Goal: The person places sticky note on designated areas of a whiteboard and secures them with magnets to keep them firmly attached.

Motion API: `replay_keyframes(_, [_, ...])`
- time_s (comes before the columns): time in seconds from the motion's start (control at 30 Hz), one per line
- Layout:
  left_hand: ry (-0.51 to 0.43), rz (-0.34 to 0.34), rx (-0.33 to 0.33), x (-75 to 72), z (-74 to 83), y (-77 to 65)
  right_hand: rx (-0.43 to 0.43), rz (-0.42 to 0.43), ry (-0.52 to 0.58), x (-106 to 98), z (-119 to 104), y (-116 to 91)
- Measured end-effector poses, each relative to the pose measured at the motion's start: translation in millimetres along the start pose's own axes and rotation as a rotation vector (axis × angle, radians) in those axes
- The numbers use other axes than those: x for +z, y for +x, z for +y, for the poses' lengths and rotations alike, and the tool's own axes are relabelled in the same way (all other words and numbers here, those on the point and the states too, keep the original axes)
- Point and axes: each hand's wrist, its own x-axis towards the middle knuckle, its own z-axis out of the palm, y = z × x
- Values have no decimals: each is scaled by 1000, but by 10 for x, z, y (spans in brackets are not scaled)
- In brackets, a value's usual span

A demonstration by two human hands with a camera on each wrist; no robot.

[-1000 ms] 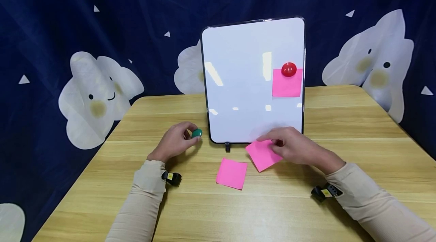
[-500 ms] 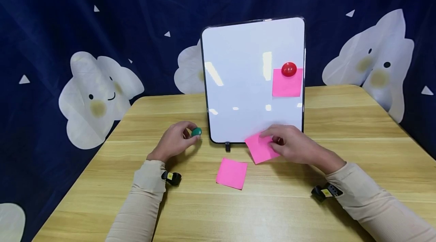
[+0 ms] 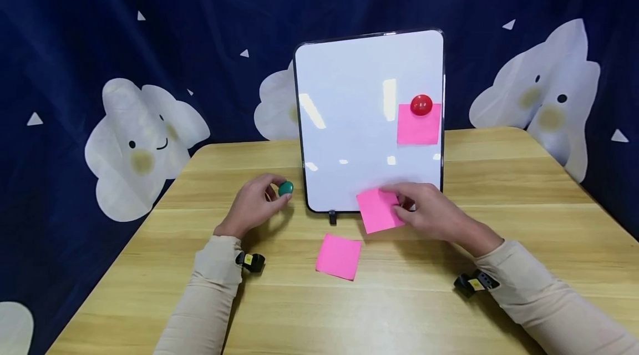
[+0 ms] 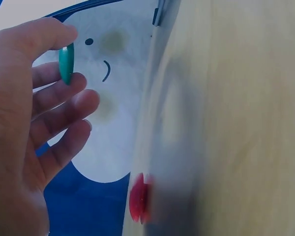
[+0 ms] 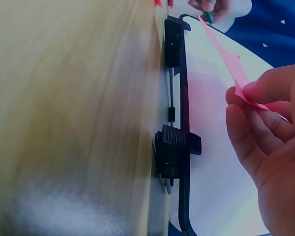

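Note:
Between thumb and fingertips, my left hand (image 3: pixel 253 203) pinches a round green magnet (image 3: pixel 286 188), held just above the table left of the whiteboard (image 3: pixel 349 122). In the left wrist view the magnet (image 4: pixel 66 64) appears edge-on. My right hand (image 3: pixel 429 212) pinches a pink sticky note (image 3: pixel 379 211) by its right side, in front of the board's lower edge. The right wrist view shows this note (image 5: pixel 228 56) nearly edge-on, apart from the board. A second pink note (image 3: pixel 338 257) lies flat on the table. Another note (image 3: pixel 417 132) hangs on the board under a red magnet (image 3: pixel 421 105).
The whiteboard stands upright on black feet (image 3: pixel 332 218) on the wooden table (image 3: pixel 299 310). A red round object (image 4: pixel 139 199), partly blurred, shows low in the left wrist view. Behind the table hangs a dark blue curtain (image 3: pixel 209 22) with cloud prints.
My right hand has lifted its pink note slightly and turned it more upright, towards the board. My left hand has raised the green magnet a little. The view has tilted slightly.

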Motion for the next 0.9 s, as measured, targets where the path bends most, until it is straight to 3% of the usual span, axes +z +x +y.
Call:
replay_keyframes(0.43, [43, 95, 145, -66, 156, 151, -34, 39, 1, -81, -34, 44])
replay_keyframes(0.9, [76, 155, 201, -153, 343, 267, -100, 96, -13, -86, -7, 163])
